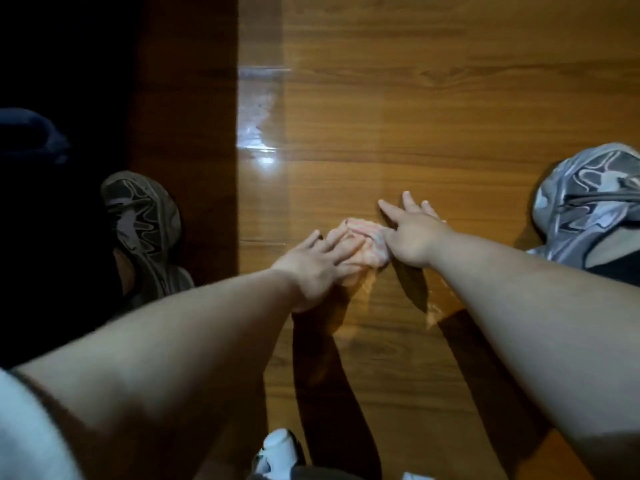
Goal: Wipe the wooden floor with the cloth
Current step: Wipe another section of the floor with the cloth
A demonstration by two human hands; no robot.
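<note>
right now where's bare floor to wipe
The wooden floor ahead of the cloth is bare, from the glossy streak to the grey shoe. Shadowed strip by the dark shoe too. Crowded at the cloth: left hand rests on it, right hand flat at its edge.

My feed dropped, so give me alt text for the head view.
The left hand presses a bunched pink cloth onto the wooden floor; the right hand, fingers spread, rests at its right edge. A left shoe and a right shoe flank them.
</note>
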